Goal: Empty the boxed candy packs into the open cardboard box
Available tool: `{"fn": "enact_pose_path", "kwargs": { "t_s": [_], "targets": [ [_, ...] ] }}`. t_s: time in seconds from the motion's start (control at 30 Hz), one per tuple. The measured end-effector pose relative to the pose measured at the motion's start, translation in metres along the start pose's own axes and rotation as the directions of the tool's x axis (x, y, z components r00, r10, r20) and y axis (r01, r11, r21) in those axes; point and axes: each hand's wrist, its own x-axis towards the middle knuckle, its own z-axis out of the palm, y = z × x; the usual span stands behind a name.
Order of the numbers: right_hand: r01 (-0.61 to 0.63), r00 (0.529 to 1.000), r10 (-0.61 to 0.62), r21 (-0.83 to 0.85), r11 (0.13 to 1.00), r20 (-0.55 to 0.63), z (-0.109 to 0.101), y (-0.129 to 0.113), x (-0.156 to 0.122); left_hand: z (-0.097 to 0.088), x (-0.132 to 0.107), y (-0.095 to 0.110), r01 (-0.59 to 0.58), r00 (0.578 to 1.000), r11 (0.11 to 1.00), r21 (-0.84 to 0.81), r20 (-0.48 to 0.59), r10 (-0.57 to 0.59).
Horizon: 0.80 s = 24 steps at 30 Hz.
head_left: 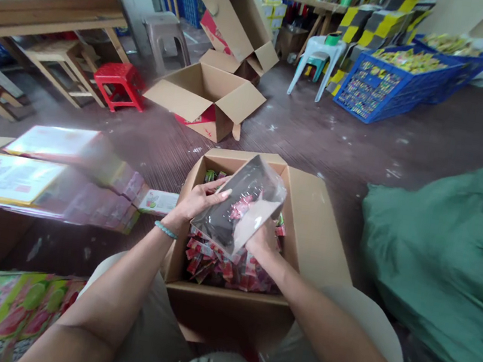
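Packets in red and pink wrappers fill an open cardboard box between my knees. Tilted above them is a clear plastic box with a dark inside, where some pink packets show. My left hand, a turquoise bead bracelet at its wrist, grips the plastic box by its left side, fingers closed on it with the thumb over the top. My right hand is at the other side, partly behind a pale flap; its fingers are hidden, so I cannot tell what they hold. To my left is a blurred stack of fruit-printed packages; to my right slumps a large green sack. Ahead on the floor stand a red stool and a blue crate heaped with yellow packets. A wooden counter is at far left.
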Motion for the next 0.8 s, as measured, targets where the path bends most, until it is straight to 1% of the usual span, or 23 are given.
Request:
{"fn": "enact_pose_path", "kwargs": {
  "t_s": [0.07, 0.1, 0.13, 0.2, 0.27, 0.3, 0.33, 0.37, 0.43, 0.47, 0.5, 0.53, 0.57, 0.6, 0.63, 0.7, 0.73, 0.8],
  "targets": [
    [-0.028, 0.998, 0.023, -0.067, 0.997, -0.065, -0.009, 0.007, -0.001, -0.010, 0.000, 0.002, -0.050, 0.995, 0.997, -0.050, -0.092, 0.046],
    [-0.054, 0.996, 0.045, -0.128, 0.990, -0.075, -0.013, 0.014, -0.001, -0.015, -0.001, 0.003, -0.082, 0.987, 0.994, -0.068, -0.141, 0.071],
    [-0.078, 0.996, 0.071, -0.195, 0.978, -0.047, -0.016, 0.022, -0.002, -0.020, -0.002, 0.004, -0.111, 0.979, 0.990, -0.083, -0.183, 0.094],
    [-0.096, 0.988, 0.129, -0.326, 0.940, 0.082, -0.019, 0.039, -0.004, -0.028, -0.005, 0.005, -0.145, 0.967, 0.984, -0.108, -0.224, 0.118],
    [-0.073, 0.960, 0.170, -0.384, 0.921, 0.223, -0.019, 0.051, -0.008, -0.030, -0.009, 0.006, -0.156, 0.965, 0.980, -0.126, -0.232, 0.124],
    [-0.066, 0.952, 0.170, -0.371, 0.926, 0.256, -0.019, 0.055, -0.009, -0.029, -0.010, 0.006, -0.154, 0.966, 0.980, -0.129, -0.230, 0.122],
    [-0.067, 0.952, 0.159, -0.326, 0.943, 0.262, -0.019, 0.056, -0.010, -0.028, -0.011, 0.005, -0.152, 0.966, 0.980, -0.130, -0.227, 0.120],
    [-0.076, 0.957, 0.139, -0.243, 0.967, 0.256, -0.019, 0.056, -0.011, -0.026, -0.012, 0.004, -0.153, 0.968, 0.980, -0.127, -0.220, 0.123],
    [-0.076, 0.972, 0.074, -0.003, 0.997, 0.222, -0.021, 0.051, -0.011, -0.020, -0.011, 0.001, -0.152, 0.974, 0.982, -0.115, -0.186, 0.129],
    [-0.038, 0.983, 0.019, 0.103, 0.994, 0.183, -0.023, 0.046, -0.012, -0.017, -0.010, 0.000, -0.144, 0.978, 0.983, -0.113, -0.165, 0.125],
    [0.033, 0.988, -0.057, 0.161, 0.986, 0.143, -0.024, 0.042, -0.012, -0.014, -0.009, -0.001, -0.128, 0.983, 0.985, -0.118, -0.148, 0.110],
    [0.132, 0.984, -0.148, 0.161, 0.978, 0.097, -0.026, 0.037, -0.012, -0.011, -0.008, -0.002, -0.101, 0.987, 0.987, -0.128, -0.134, 0.084],
    [0.240, 0.967, -0.247, 0.105, 0.965, 0.060, -0.027, 0.033, -0.013, -0.008, -0.007, -0.002, -0.070, 0.991, 0.988, -0.140, -0.127, 0.052],
    [0.341, 0.939, -0.341, 0.014, 0.940, 0.044, -0.028, 0.029, -0.014, -0.005, -0.006, -0.002, -0.035, 0.992, 0.988, -0.153, -0.123, 0.016],
    [0.420, 0.908, -0.417, -0.082, 0.904, 0.046, -0.029, 0.026, -0.015, -0.003, -0.006, -0.001, 0.003, 0.992, 0.987, -0.162, -0.123, -0.024],
    [0.503, 0.864, -0.497, -0.224, 0.835, 0.084, -0.028, 0.023, -0.017, 0.001, -0.005, 0.000, 0.066, 0.987, 0.983, -0.169, -0.132, -0.089],
    [0.527, 0.849, -0.513, -0.256, 0.810, 0.126, -0.027, 0.023, -0.018, 0.003, -0.006, 0.001, 0.081, 0.987, 0.983, -0.165, -0.126, -0.102],
    [0.560, 0.826, -0.511, -0.260, 0.786, 0.237, -0.023, 0.024, -0.018, 0.005, -0.005, 0.001, 0.081, 0.994, 0.987, -0.137, -0.064, -0.091]
  ]
}}
